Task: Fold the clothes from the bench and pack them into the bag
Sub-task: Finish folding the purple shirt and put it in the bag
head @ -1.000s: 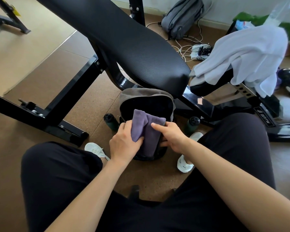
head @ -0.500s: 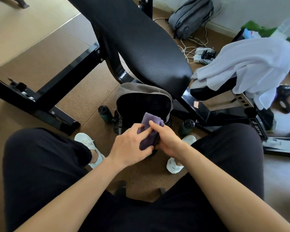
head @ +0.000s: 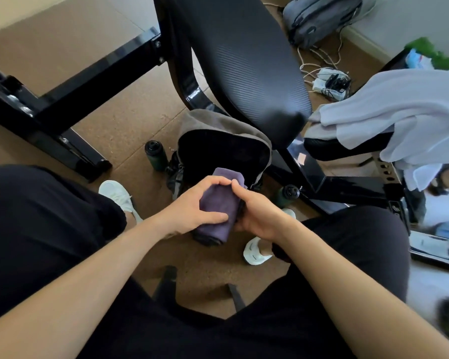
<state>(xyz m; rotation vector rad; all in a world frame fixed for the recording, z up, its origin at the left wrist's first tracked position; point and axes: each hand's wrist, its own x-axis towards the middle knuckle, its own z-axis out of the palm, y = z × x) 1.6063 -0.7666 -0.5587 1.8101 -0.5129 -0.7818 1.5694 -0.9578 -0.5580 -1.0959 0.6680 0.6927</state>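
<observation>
Head cam: both hands, left hand (head: 192, 208) and right hand (head: 257, 216), grasping the folded purple cloth (head: 218, 211) at the bag (head: 223, 151) mouth; white clothes (head: 399, 117) on the bench (head: 244, 73) not folded yet.

The bag (head: 219, 123) stands under the bench (head: 244, 60), with clothes (head: 399, 112) lying right of it.
</observation>
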